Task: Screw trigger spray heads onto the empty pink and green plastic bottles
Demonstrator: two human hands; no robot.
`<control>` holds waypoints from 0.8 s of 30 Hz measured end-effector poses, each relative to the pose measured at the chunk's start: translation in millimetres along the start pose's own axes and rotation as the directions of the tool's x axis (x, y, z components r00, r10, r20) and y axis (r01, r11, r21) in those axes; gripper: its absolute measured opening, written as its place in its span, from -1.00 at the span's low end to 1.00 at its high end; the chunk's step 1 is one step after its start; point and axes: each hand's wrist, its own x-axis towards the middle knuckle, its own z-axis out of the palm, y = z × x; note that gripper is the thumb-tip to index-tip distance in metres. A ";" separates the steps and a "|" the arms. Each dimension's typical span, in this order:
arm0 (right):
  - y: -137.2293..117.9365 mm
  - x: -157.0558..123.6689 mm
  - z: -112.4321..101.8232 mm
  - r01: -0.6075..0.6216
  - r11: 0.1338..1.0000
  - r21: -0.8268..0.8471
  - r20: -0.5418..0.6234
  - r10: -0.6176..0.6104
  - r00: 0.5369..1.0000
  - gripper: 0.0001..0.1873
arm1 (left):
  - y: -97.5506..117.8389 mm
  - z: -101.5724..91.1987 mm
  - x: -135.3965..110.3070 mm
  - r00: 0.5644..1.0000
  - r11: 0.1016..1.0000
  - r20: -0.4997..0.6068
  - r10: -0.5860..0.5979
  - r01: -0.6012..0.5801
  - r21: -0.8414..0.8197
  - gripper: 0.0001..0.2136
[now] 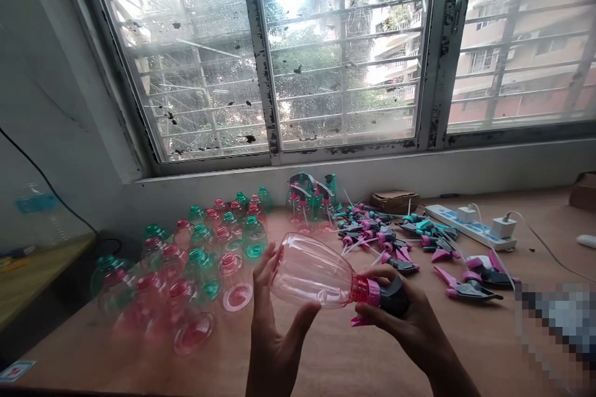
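A clear pink spray bottle [316,270] is held on its side above the table, its base to the left and its neck to the right. My left hand [279,322] cups the base end, thumb against the lower side and fingers behind. My right hand [405,310] grips the black and pink spray head [391,296] at the bottle's neck, with the thumb and fingers around the pink collar. The pink trigger points downward below the collar. Whether the collar is fully threaded on the neck, I cannot tell.
Several pink and green bottles without heads [200,260] stand at left. Assembled spray bottles [305,198] stand by the wall. Loose spray heads [386,232] lie in a pile at right, near a white power strip [470,226] with plugged-in chargers and a cardboard box [395,200].
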 end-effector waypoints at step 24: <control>-2.5 0.0 -7.9 -0.042 0.999 0.006 -0.014 0.042 0.999 -0.63 | 3.3 -5.3 0.7 0.995 0.993 0.073 0.074 -0.080 0.082 -0.32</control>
